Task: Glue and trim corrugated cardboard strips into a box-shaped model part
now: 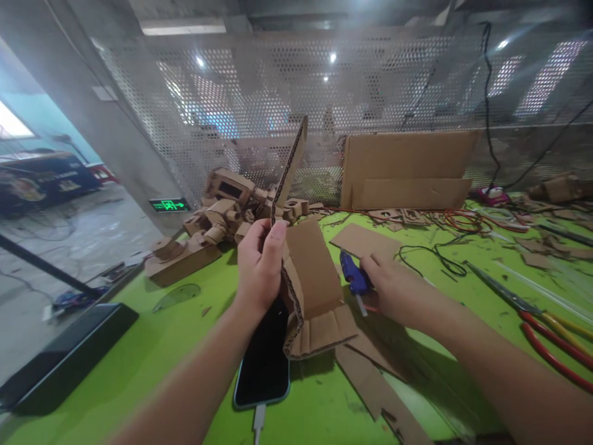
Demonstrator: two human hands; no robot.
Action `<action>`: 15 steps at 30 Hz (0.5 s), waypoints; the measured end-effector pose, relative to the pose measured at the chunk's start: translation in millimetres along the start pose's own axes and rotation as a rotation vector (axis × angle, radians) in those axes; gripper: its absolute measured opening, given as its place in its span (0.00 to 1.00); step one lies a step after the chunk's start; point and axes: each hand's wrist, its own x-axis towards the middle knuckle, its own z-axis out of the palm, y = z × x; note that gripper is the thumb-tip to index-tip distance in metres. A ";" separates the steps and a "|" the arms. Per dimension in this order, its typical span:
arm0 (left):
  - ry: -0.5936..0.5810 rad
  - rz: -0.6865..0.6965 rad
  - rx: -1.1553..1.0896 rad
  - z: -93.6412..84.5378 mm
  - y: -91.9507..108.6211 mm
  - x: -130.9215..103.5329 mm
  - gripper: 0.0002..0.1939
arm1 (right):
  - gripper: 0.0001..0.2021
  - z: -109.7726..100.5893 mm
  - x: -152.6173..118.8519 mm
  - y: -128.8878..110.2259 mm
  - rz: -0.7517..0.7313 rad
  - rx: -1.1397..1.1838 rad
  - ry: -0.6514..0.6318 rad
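Note:
My left hand (260, 266) pinches a folded cardboard piece (315, 272) at its left edge, thumb on top. One long panel of it stands up and tilts away, and a scored, bent flap faces me. Close on its right, my right hand (393, 285) is closed around a blue hot glue gun (353, 273), its handle mostly hidden by the fingers. A glue stick (362, 305) pokes out of the gun's rear end. Beneath the cardboard lies a phone (264, 364) with a white cable plugged in.
Scissors with red handles (528, 312) lie at the right. Cardboard strips (370, 377) and a flat sheet (365, 240) rest on the green table (185, 352). Cardboard models (222, 213) stand at the back left. A big cardboard panel (407, 161) leans against the perforated screen (278, 80). Black cord (445, 256) loops nearby.

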 end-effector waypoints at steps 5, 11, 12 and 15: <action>-0.130 -0.077 0.008 4.5 4.1 -7.1 0.22 | 0.13 -2.6 -7.2 7.5 -0.120 0.096 -0.092; -0.326 -0.103 0.000 12.5 11.4 -14.9 0.25 | 0.23 -16.8 -0.9 -4.1 -0.125 0.669 0.310; -0.371 -0.112 -0.028 14.1 12.8 -16.6 0.25 | 0.22 -16.6 1.9 -5.9 -0.099 0.828 0.370; -0.504 -0.190 -0.127 18.2 16.2 -22.7 0.26 | 0.21 -12.9 11.3 -6.8 -0.034 1.306 0.450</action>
